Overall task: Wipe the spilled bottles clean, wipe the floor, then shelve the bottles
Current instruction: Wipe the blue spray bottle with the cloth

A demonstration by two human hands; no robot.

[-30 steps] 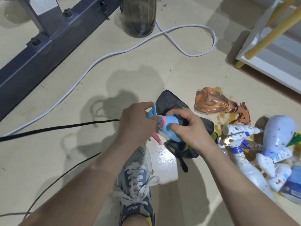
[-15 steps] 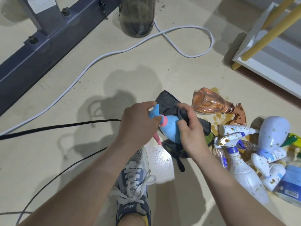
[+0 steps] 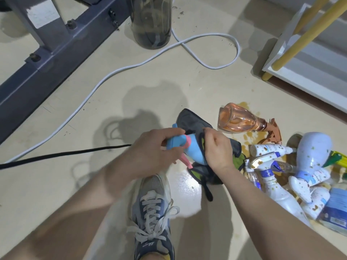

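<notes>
Bottles: one blue plastic spray bottle with a pink collar and trigger [image 3: 195, 150] is under treatment, held clear of the beige floor [image 3: 131, 87] above the person's grey laced sneaker [image 3: 152, 203].

Progress, as judged: early stage. No bottle appears on the white shelf unit with yellow legs [image 3: 300, 83], though only its lower part is in view. Outstanding items lie on the floor near that unit's corner:
- a clear amber bottle with a copper spray head [image 3: 236, 119], on its side in a brown puddle [image 3: 249, 136];
- a white squeeze tube [image 3: 268, 148], a white spray bottle with a blue collar [image 3: 281, 192] and a pale lilac bulbous bottle [image 3: 313, 147], all brown-spattered and heaped together.

Floor wiping not done; the puddle remains.

Hands: the left hand [image 3: 155, 149] has its fingers curled round the blue bottle's spray head, steadying it. The right hand [image 3: 217, 149] clasps a dark grey cloth with green lining [image 3: 193, 119] against the bottle's body, fingers bent over the fabric, thumb on top. Both forearms reach in from the near side.
</notes>
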